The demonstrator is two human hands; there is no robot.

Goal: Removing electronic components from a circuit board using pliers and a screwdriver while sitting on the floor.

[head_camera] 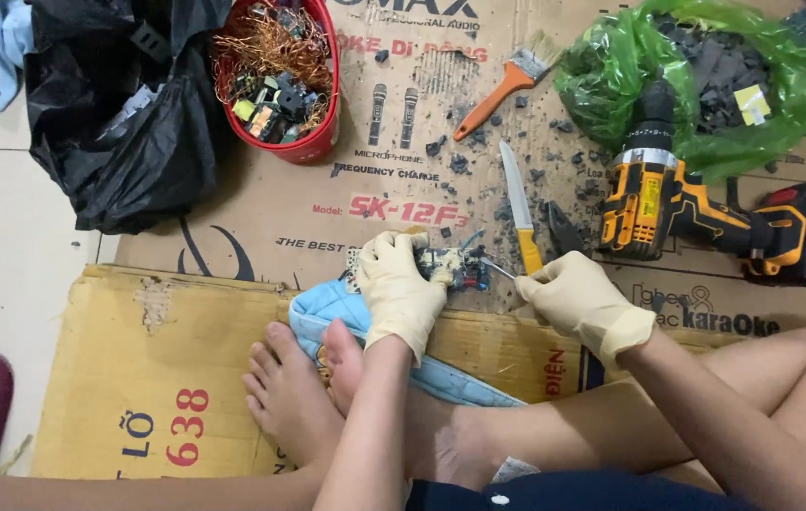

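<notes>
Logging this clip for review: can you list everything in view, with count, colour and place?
circuit board: one, pale with dark parts, centre, under the left hand
thin tool: one, metallic, tip at the board
knife: one, yellow handle, above the right hand
paintbrush: one, orange handle, top centre
cordless drill: one, yellow and black, right
green bag: one, holding dark scrap, top right
red tub: one, holding copper wire and parts, top
black bag: one, top left
blue cloth: one, over the feet
cardboard: flattened brown sheets, on the floor
left hand: pale glove, on the board
right hand: pale glove, gripping the tool
</notes>
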